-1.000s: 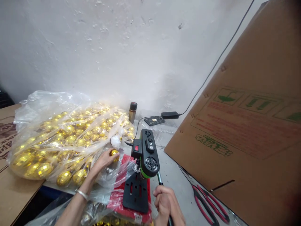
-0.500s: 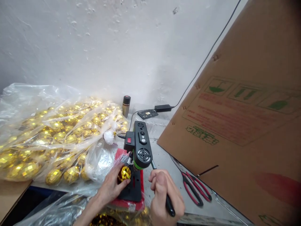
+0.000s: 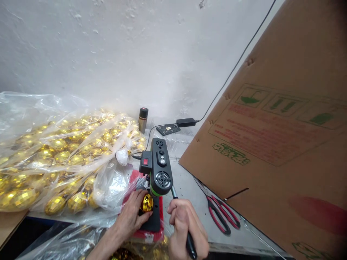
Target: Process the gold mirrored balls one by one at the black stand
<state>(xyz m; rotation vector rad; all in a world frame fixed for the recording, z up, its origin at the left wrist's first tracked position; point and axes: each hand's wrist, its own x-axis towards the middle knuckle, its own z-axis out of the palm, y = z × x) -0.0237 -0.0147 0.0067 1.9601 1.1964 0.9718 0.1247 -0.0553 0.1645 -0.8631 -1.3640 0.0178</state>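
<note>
My left hand [image 3: 132, 212] grips a gold mirror ball [image 3: 148, 203] between thumb and fingers, over the black base plate [image 3: 154, 221] of a small bench drill press [image 3: 162, 169]. Above and just behind the ball sits the drill press's black head, with round vents and a red switch on its side; its lower working end is hidden. My right hand [image 3: 187, 227] is closed around the black-gripped lever [image 3: 191, 245] that runs from the head's right side. Red plastic [image 3: 135, 177] lies under the base.
A clear bag [image 3: 78, 144] full of gold mirror balls lies at left. Behind stand a dark-capped can [image 3: 143, 120], a black phone-like slab [image 3: 168, 129] and a power adapter [image 3: 185, 122]. Red-handled scissors [image 3: 223, 215] lie at right beside a large cardboard box [image 3: 271, 119]. More gold balls lie below the front edge.
My left hand has shifted the ball slightly right across the base, closer to the head. My right hand stays on the lever. The whole view has drifted a little.
</note>
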